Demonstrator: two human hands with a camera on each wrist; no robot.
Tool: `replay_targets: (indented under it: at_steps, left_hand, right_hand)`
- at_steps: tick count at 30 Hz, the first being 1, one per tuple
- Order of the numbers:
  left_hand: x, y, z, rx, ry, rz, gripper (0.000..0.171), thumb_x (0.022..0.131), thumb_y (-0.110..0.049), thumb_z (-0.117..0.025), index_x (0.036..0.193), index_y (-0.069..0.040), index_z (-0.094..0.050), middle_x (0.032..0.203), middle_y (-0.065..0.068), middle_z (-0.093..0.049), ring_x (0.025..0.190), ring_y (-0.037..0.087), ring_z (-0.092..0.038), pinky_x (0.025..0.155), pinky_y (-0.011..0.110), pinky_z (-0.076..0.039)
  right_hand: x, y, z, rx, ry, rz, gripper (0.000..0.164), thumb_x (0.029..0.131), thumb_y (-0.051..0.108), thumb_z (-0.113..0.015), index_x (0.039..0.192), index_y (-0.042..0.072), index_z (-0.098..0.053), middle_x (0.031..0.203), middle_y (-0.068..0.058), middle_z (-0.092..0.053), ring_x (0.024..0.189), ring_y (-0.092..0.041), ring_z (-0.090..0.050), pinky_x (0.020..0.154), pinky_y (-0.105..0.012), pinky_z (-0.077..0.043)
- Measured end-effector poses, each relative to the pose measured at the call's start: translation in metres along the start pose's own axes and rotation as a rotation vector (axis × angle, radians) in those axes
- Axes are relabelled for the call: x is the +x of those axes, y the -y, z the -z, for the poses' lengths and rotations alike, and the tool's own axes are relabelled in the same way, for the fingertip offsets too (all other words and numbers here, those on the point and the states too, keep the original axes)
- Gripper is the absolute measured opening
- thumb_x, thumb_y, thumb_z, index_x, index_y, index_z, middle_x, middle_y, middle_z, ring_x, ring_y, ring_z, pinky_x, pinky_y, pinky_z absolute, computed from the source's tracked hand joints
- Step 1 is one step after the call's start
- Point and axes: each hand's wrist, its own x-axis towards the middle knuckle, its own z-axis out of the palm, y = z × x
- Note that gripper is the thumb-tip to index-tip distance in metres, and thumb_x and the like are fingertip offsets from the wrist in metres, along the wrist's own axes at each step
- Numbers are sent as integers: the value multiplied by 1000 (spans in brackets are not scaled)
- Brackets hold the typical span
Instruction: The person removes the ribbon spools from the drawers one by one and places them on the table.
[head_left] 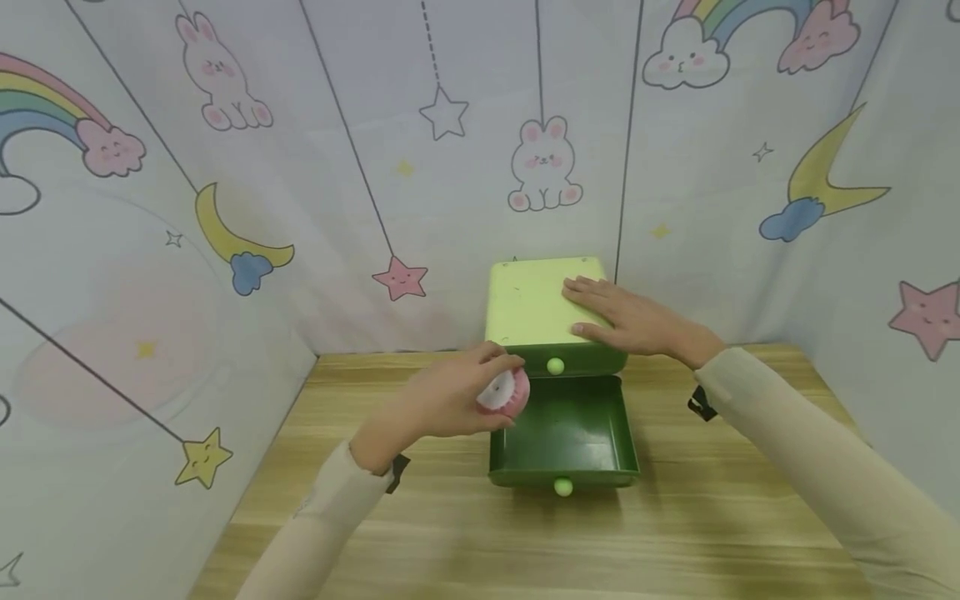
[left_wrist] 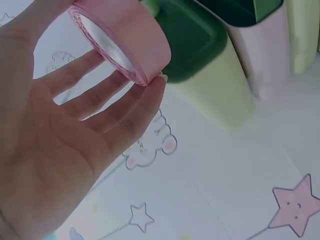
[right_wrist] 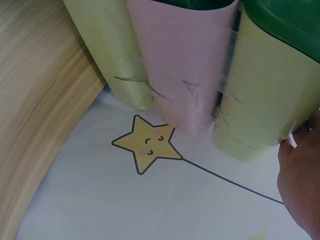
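My left hand (head_left: 450,394) holds a roll of pink ribbon (head_left: 519,395) with a white core, thumb and fingers curled about its edges. In the left wrist view the same ribbon roll (left_wrist: 142,35) sits at the fingertips, tilted. It overlaps the left edge of a pulled-out dark green drawer (head_left: 558,433) in the head view; the drawer's visible inside is bare. Spread flat, my right hand (head_left: 637,321) rests on the light yellow-green top of the small drawer cabinet (head_left: 532,304). The upper green drawer (head_left: 588,360) is closed.
Wood-grain tabletop (head_left: 705,508) extends around the cabinet. A pale curtain (head_left: 465,192) printed with rabbits, stars and moons hangs close behind and at both sides. Pink cabinet casing (right_wrist: 187,60) lies between yellow-green sections. A round green knob (head_left: 563,487) sticks out from the pulled-out drawer.
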Motion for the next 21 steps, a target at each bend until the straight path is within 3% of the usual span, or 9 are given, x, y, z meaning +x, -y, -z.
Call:
replay_targets:
  at_steps: [6,13,21]
  left_hand:
    - [-12,19,1,-59,-65,73,70,85,-36,-88,144,-12,-60,131,8,-63,107,21,-65,85,31,-62]
    - [-24,57,-11,-121,-126,160,64,85,-32,-89,139,-11,-62,130,8,-63,112,25,-63,90,39,-62]
    - [-36,88,-17,-81,-94,309,72,87,-33,-87,146,-7,-57,138,17,-62,120,34,-62,94,49,-61]
  right_hand:
    - [0,-1,-1,0,-1,6,73,109,52,-47,168,16,-24,178,-4,-16,166,-30,-12,135,-53,-12]
    - [2,-2,1,-10,12,5,73,109,54,-44,168,17,-22,178,-3,-15,167,-29,-11,135,-54,-13]
    - [2,-2,1,7,12,13,73,109,53,-45,168,16,-23,178,-4,-15,166,-30,-11,134,-55,-14]
